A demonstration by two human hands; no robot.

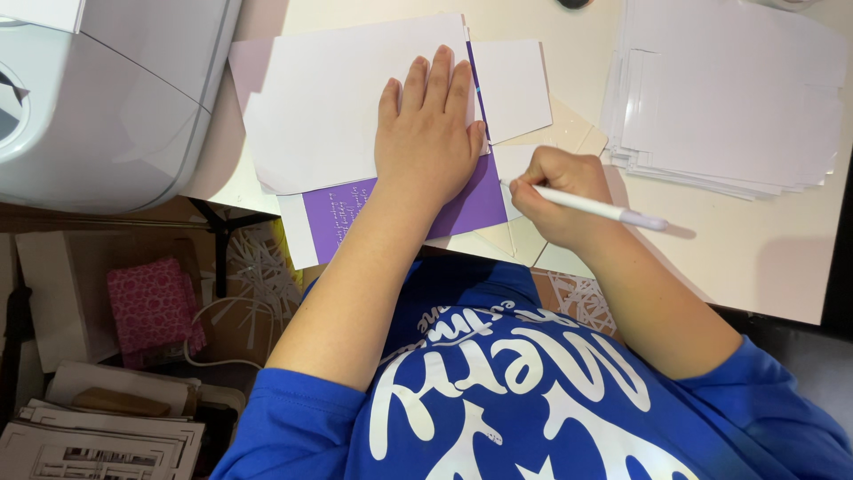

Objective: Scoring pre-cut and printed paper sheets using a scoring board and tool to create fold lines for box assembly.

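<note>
Left hand (429,133) lies flat, fingers spread, pressing white sheet (355,98) over purple card (400,209) at table's (746,249) near edge. Right hand (560,196), grip clamped on white pen (595,207) (long axis left-right, tip pointing left toward card).

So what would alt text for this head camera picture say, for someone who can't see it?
Seen from above, a person's left hand presses flat on a white sheet lying over a purple card, while the right hand holds a white pen beside it. A stack of white paper sits to the right and a grey machine to the left on the pale table.
</note>
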